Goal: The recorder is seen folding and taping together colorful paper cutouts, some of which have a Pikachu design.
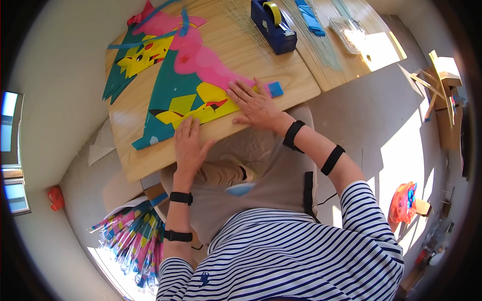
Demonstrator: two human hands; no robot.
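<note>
A folded sheet of printed fabric (pixel 180 82), teal, pink and yellow with a cartoon character, lies along the near edge of the wooden table. My left hand (pixel 188 145) rests its fingertips on the yellow part at the table's edge. Spread flat, my right hand (pixel 256 105) presses on the sheet's right part, near a blue tab (pixel 276 89) at its narrow end. Beyond the sheet, more of the same printed material (pixel 145 56) lies at the upper left, with a blue strip (pixel 184 22) across it. Neither hand grips anything visible.
A blue tape dispenser (pixel 274 28) with yellow tape stands at the table's far side. Thin rods (pixel 320 45), blue packets (pixel 310 19) and a clear plastic tray (pixel 344 35) lie to its right. Wrapped, folded printed pieces (pixel 131 233) are bundled at the lower left.
</note>
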